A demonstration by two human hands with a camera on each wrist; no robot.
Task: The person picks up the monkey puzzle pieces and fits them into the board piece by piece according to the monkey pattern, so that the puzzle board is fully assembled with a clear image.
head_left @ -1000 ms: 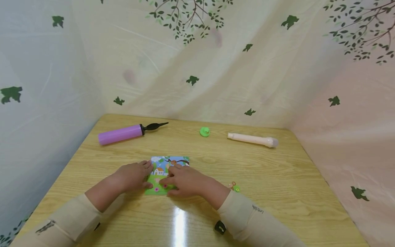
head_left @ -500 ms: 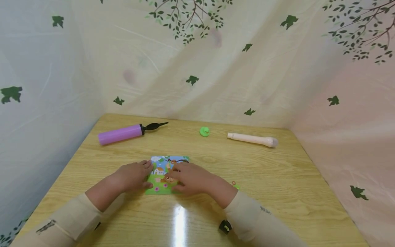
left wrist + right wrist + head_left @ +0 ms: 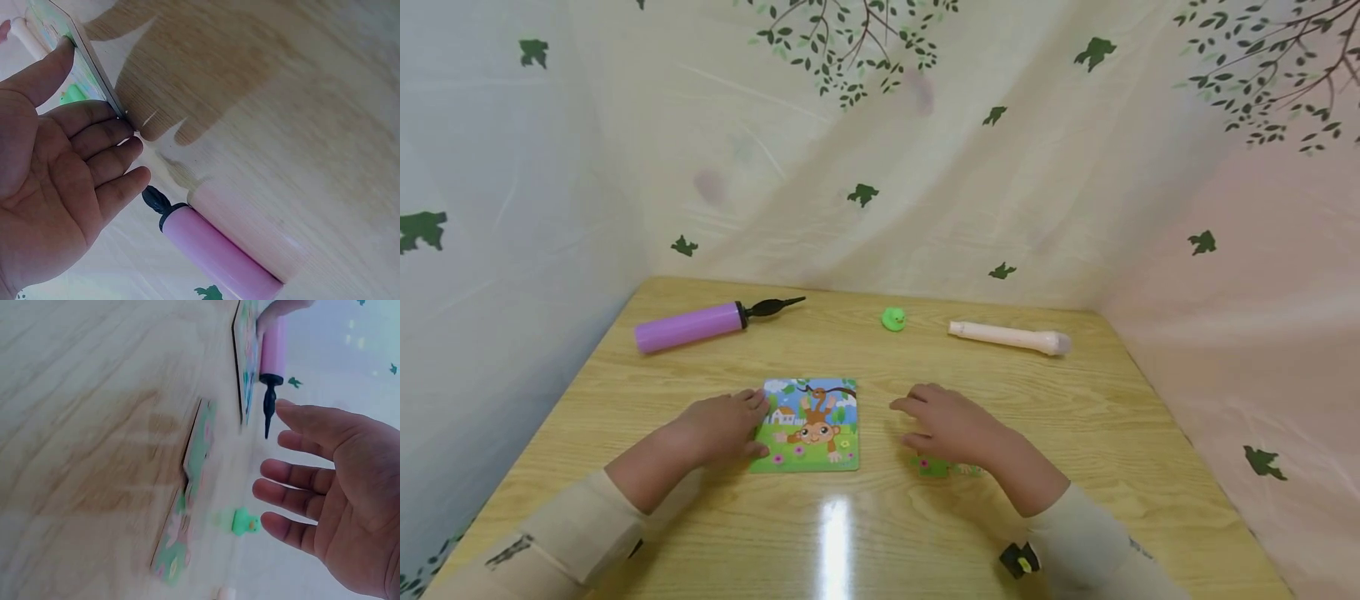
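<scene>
A square picture board (image 3: 811, 425) with a monkey, a house and flowers lies flat on the table. My left hand (image 3: 721, 427) rests at its left edge; in the left wrist view the thumb and fingertips touch that edge, fingers fairly straight. To the right of the board my right hand (image 3: 951, 423) hovers with spread, loosely bent fingers and nothing held. Partly hidden beneath it are green puzzle pieces (image 3: 932, 467). The right wrist view has two of them, an upper piece (image 3: 200, 444) and a lower piece (image 3: 170, 544), lying end to end, apart from the hand.
Along the back of the wooden table (image 3: 880, 542) lie a purple hand pump (image 3: 688, 327) with a black nozzle, a small green toy duck (image 3: 893, 319) and a pale microphone-shaped stick (image 3: 1009, 336). A printed curtain (image 3: 775, 167) hangs behind and at the sides.
My right hand has left the picture board and moved right, above the puzzle pieces, uncovering the monkey picture. The left hand stays at the board's left edge.
</scene>
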